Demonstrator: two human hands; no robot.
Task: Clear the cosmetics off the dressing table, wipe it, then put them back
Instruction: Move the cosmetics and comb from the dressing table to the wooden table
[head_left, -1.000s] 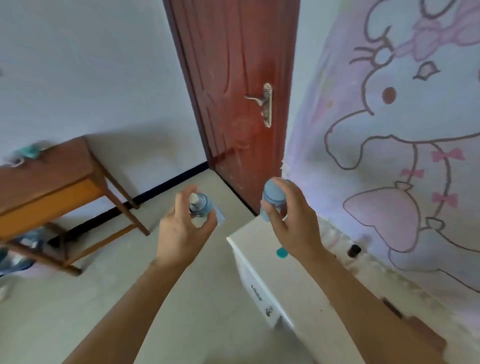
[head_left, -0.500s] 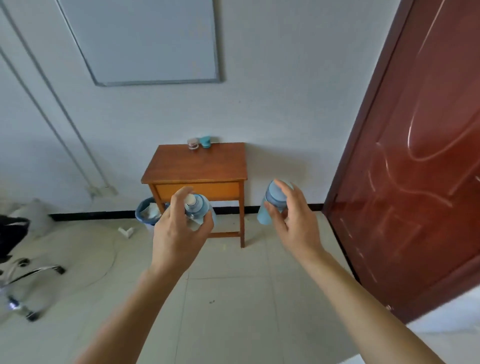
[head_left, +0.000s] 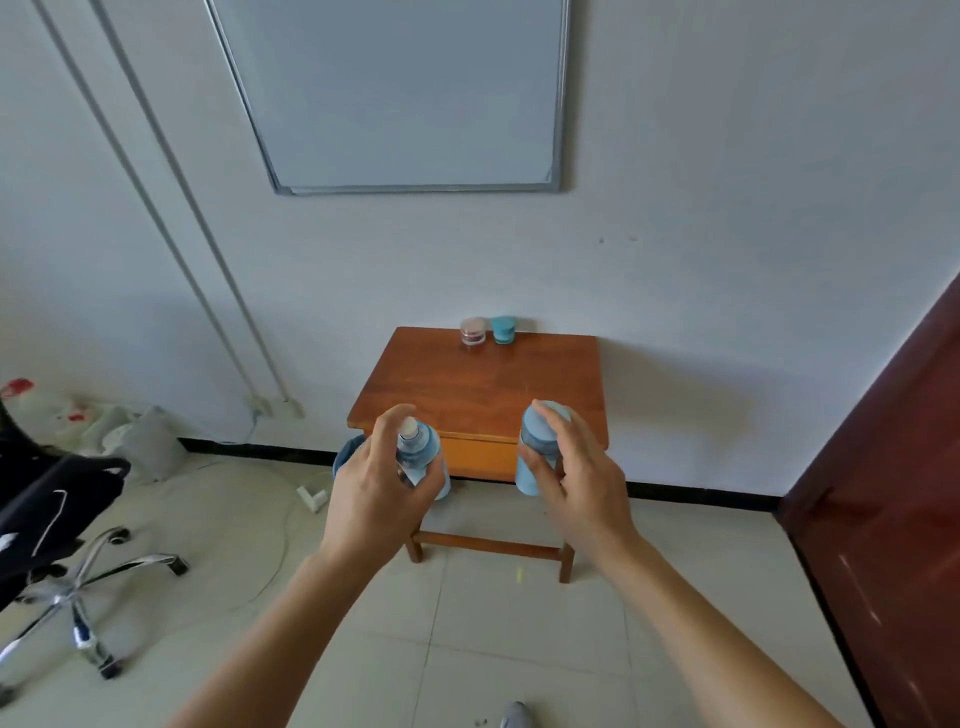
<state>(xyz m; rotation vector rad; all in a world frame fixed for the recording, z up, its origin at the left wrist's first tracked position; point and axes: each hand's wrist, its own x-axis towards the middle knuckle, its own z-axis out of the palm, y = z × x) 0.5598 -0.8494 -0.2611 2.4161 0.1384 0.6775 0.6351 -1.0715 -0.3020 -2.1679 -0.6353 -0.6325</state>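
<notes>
**Bottles carried nearer the wooden counter**

Since the frame half a second ago, the view has closed on the counter (head_left: 483, 384), which now sits larger and nearer centre. The door (head_left: 893, 467) has slid to the right edge. Both hands keep the same pose and the same load.

Hands. The left hand (head_left: 371, 493) grips the pump bottle (head_left: 418, 449) round its body, with the thumb up beside the nozzle. The right hand (head_left: 579, 488) grips the capped bottle (head_left: 535, 441), with its fingers curled over the shoulder and cap.

Position. Both bottles are upright and in the air. They overlap the counter's front edge in view and do not appear to touch it.

Appearance. The pump bottle is pale blue and translucent, with a bare white nozzle; its label is mostly hidden. The capped bottle is opaque light blue with a domed cap, and its base shows below the hand.

Handling, as judged. Both look light, stiff and smooth, so they could slip. A hold at mid-body is soundest. The bare nozzle should not be pressed, and the cap could pull off if the bottle is lifted by it alone.

Also noted. A pink jar (head_left: 472, 331) and a teal jar (head_left: 504, 329) stand side by side at the counter's back edge, against the wall.
</notes>
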